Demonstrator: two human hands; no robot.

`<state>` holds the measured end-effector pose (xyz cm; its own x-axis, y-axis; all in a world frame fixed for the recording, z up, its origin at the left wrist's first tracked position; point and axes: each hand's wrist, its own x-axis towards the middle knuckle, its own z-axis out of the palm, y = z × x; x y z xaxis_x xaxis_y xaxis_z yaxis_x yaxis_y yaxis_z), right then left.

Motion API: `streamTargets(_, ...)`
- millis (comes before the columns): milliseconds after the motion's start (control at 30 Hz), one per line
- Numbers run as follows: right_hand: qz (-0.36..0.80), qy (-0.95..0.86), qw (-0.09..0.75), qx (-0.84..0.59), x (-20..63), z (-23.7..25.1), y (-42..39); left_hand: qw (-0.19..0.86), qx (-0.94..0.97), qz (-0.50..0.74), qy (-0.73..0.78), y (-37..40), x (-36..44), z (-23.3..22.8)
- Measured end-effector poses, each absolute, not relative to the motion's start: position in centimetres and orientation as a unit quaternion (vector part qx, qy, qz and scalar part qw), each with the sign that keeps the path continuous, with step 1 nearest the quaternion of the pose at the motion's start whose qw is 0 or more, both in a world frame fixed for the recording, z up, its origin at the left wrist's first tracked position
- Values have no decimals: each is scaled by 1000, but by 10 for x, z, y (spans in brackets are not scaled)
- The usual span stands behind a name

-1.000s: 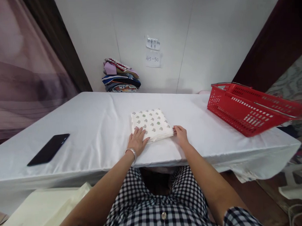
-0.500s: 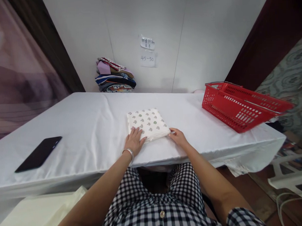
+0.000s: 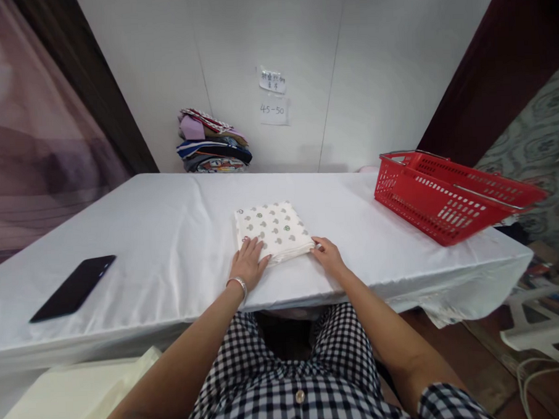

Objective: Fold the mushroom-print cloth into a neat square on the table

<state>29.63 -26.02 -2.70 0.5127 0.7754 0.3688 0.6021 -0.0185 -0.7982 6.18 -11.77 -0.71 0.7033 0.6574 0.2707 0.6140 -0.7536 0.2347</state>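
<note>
A folded white cloth (image 3: pixel 275 227) printed with small grey and green tree-like motifs lies as a layered square in front of me. My left hand (image 3: pixel 250 264) rests on its near left corner, fingers stretched out over the top and thumb along the front edge. At the near right corner, my right hand (image 3: pixel 326 254) pinches the stacked layers between thumb and fingers. The cloth lies on a white satin-like tablecloth (image 3: pixel 178 232).
Folded fabrics (image 3: pixel 214 141) are piled at the back against the wall. A red plastic basket (image 3: pixel 445 196) with metal handles stands at the right. On the left lies a dark flat tablet or phone (image 3: pixel 73 289). A white plastic stool (image 3: pixel 539 328) is at lower right.
My right hand has shifted very slightly left at the cloth's corner. My left hand and the cloth look the same; the view has moved a little.
</note>
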Motion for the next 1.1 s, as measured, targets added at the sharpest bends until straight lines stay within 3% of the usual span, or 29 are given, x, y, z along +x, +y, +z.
streamTargets(333,104,-461,524,-709,296,-23,-256,62,920,163,350,-118,62,-6)
streamTargets(633,19,-475,448,-757,296,-13,-256,36,923,158,349,-120,62,-5)
streamTargets(933,93,-441,519,-726,302,-21,-252,12,922,161,351,-123,64,-2)
streamTargets(1100,92,-437,529,-722,303,-24,-249,-17,939,205,275,-137,80,15)
